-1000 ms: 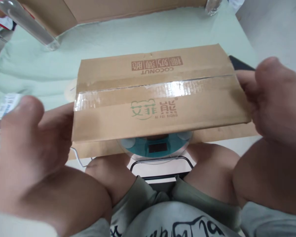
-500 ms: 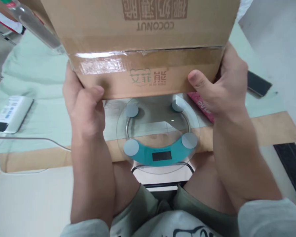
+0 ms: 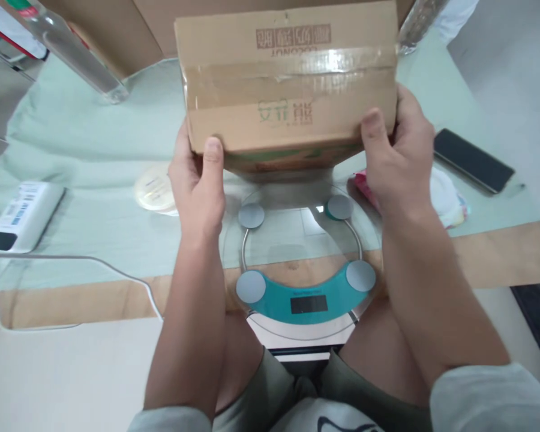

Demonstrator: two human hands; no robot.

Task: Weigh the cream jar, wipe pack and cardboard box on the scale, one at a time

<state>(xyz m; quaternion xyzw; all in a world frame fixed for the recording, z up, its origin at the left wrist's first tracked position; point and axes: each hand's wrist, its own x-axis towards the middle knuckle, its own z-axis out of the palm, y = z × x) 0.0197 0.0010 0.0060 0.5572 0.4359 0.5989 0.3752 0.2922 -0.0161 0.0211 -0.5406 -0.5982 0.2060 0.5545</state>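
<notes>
The left hand [image 3: 200, 183] and right hand [image 3: 398, 156] clamp opposite ends of the taped cardboard carton [image 3: 292, 90], thumbs on its upper face. The carton is positioned at the far side of the round glass scale [image 3: 309, 309]; clearance between them cannot be determined. A smartphone [image 3: 474, 159] lies to the right; a clear bottle [image 3: 78, 54] is at far left.

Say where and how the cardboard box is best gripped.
Hold the cardboard box by its two short ends, one hand from each side, as the left hand and right hand do, thumbs on its upper face. It looks longer sideways than front to back, so this likely balances it and spares the taped seam.
</notes>
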